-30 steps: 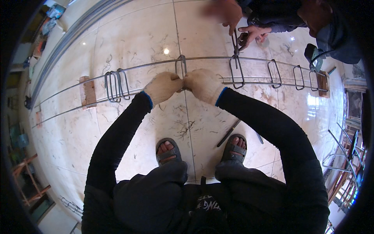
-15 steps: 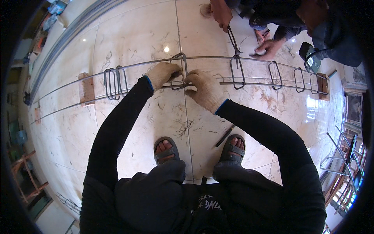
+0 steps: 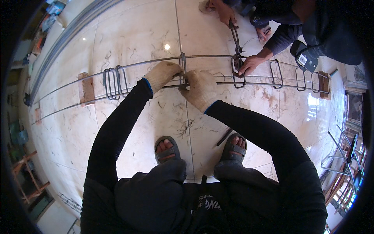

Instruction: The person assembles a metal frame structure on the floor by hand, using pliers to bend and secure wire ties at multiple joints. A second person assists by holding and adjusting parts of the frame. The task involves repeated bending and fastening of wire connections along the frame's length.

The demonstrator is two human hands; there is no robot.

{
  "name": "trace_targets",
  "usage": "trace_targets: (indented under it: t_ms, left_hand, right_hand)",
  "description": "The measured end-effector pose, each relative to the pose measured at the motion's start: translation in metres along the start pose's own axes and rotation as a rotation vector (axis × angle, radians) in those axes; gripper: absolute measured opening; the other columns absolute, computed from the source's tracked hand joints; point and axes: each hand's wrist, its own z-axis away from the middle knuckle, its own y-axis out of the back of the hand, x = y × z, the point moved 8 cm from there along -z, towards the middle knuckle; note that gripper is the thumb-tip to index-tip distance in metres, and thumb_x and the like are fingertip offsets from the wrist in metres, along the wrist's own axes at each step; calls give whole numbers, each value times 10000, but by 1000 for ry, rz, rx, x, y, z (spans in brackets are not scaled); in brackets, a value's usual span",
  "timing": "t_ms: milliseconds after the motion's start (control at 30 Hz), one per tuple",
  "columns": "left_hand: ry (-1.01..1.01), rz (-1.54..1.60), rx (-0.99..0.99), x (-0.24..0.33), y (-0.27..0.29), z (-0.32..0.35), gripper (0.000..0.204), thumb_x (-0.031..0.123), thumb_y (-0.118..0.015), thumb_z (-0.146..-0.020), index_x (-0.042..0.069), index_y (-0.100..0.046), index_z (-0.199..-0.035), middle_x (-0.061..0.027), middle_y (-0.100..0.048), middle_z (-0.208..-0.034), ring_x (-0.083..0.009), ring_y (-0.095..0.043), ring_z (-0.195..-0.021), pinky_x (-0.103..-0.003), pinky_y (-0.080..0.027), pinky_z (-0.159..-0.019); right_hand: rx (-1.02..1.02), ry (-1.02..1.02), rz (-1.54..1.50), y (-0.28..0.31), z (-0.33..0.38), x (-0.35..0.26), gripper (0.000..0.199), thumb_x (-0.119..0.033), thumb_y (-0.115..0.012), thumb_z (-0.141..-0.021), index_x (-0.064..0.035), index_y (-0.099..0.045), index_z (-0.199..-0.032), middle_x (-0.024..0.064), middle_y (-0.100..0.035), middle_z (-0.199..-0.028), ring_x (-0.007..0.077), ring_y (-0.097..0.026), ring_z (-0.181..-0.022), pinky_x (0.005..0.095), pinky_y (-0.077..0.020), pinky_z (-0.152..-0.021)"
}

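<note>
"Step in hand, as you read it?"

"Close handwork on the middle loop (image 3: 183, 57), down where it meets the lower bar (image 3: 230, 83). I'd call it positioning or fastening; the view hides which."

"Where exactly does that loop sit?"

"It appears to go around both the lower bar and the upper bar (image 3: 148, 61), and it shows nearly edge-on. Well to its left is a bunch of loops (image 3: 113, 83). To its right, a co-worker's near hand (image 3: 255, 63) is at the next loop (image 3: 240, 86), and that person's other hand (image 3: 227, 16) holds pliers (image 3: 237, 39)."

"And the gloved pair?"

"The left hand (image 3: 163, 76) meets the middle loop from its left, back of the glove up, fingers curled and narrow, tips at its side. The right hand (image 3: 202, 89) meets it from its right, thumb low, fingers bent, only a slight gap between. I can't tell what either one pinches."

"Arms?"

"The left forearm (image 3: 120, 117) and right forearm (image 3: 253, 123) slant forward and converge on that loop."

"What would the next move call for?"

"My judgement: one hand steadying the loop square to the bars while the other works at the crossing with its fingertips, without sliding it sideways."
</note>
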Motion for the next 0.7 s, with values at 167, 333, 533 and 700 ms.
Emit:
trace_targets:
  t_ms: [167, 333, 533, 700]
  left_hand:
    - [63, 128, 54, -6, 4, 4, 229, 134, -634, -1062, 18, -750, -1223, -126, -756, -997, -238, -731, -916, -362, -582, -808]
    - [-57, -228, 66, -21, -3, -1, 218, 122, -618, -1042, 54, -745, -1206, -163, -759, -1019, -329, -745, -936, -415, -590, -829]
    - [-256, -406, 54, -43, -23, -21, 228, 189, -647, -1030, 54, -784, -1151, -196, -803, -1060, -385, -783, -991, -461, -613, -869]
    - [363, 55, -85, -80, -54, -28, 360, 349, -679, -1041, 48, -835, -1164, -215, -825, -1111, -400, -788, -1037, -469, -614, -909]
  right_hand:
    - [-88, 75, -23, -9, -3, 4, 253, -298, -877, -866, -100, -819, -1013, 135, -769, -949, 389, -738, -985, 534, -560, -891]
    - [49, 165, -97, -6, 4, 7, 217, -299, -865, -884, -111, -827, -987, 132, -758, -908, 396, -724, -955, 539, -537, -901]
    - [66, 198, -140, -13, 2, 8, 201, -298, -865, -883, -114, -822, -953, 133, -747, -882, 396, -723, -957, 547, -529, -903]
    - [25, 179, -162, -12, 1, 10, 170, -245, -867, -894, -106, -821, -980, 134, -745, -909, 396, -708, -973, 531, -546, -873]
